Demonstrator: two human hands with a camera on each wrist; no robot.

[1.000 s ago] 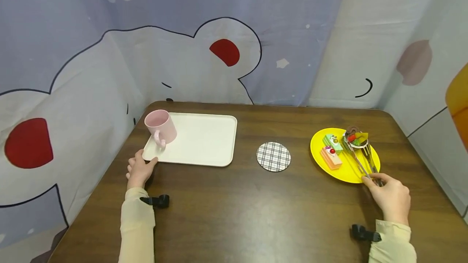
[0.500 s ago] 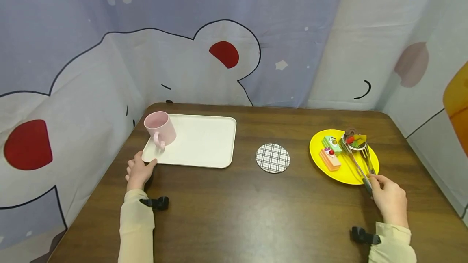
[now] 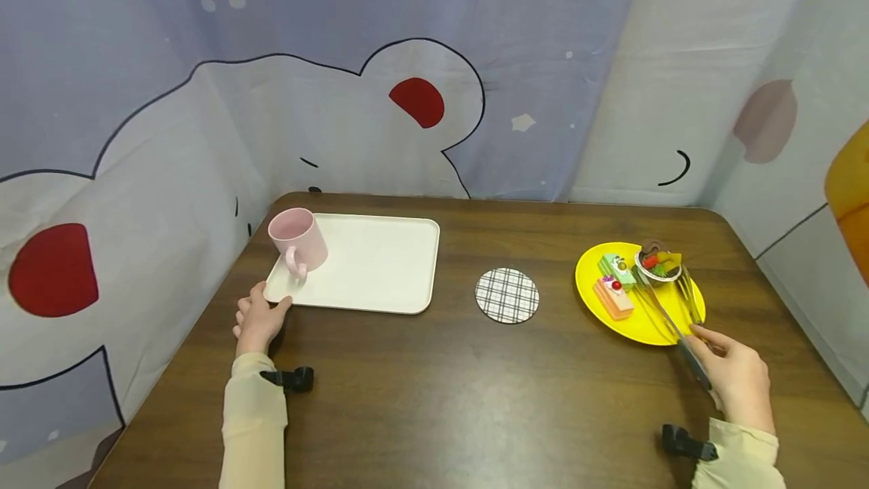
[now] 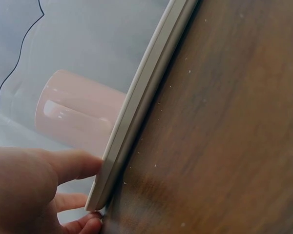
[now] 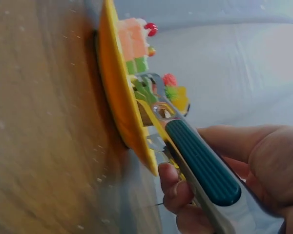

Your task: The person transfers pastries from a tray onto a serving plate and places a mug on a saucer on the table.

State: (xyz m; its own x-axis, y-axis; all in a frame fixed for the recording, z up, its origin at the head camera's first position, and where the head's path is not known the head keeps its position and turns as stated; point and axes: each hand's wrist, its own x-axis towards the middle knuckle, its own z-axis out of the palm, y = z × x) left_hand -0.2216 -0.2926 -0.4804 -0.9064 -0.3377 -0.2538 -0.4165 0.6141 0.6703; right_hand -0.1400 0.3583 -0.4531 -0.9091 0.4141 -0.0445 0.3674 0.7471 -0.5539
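Note:
In the head view my left hand point(image 3: 258, 321) holds the near left corner of a white tray point(image 3: 380, 262); the left wrist view has the thumb against the edge and fingers round the corner. A pink mug point(image 3: 303, 240) stands upright on the tray's left end. My right hand point(image 3: 736, 372) grips metal tongs point(image 3: 665, 312) with a green ribbed handle point(image 5: 202, 163). Their arms stand apart, one on each side of a toy fruit tart point(image 3: 658, 259). The tart sits on a yellow plate point(image 3: 641, 330), beside a green cake slice point(image 3: 616, 270) and an orange one point(image 3: 613, 299).
Between tray and plate lies a round checked coaster point(image 3: 507, 296) on the brown wooden table point(image 3: 475, 376). A patterned curtain point(image 3: 516, 74) hangs behind the table and along both sides.
The tongs' arms have spread apart around the fruit tart. My right hand has shifted slightly right and nearer me. My left hand, the tray and the mug hold still.

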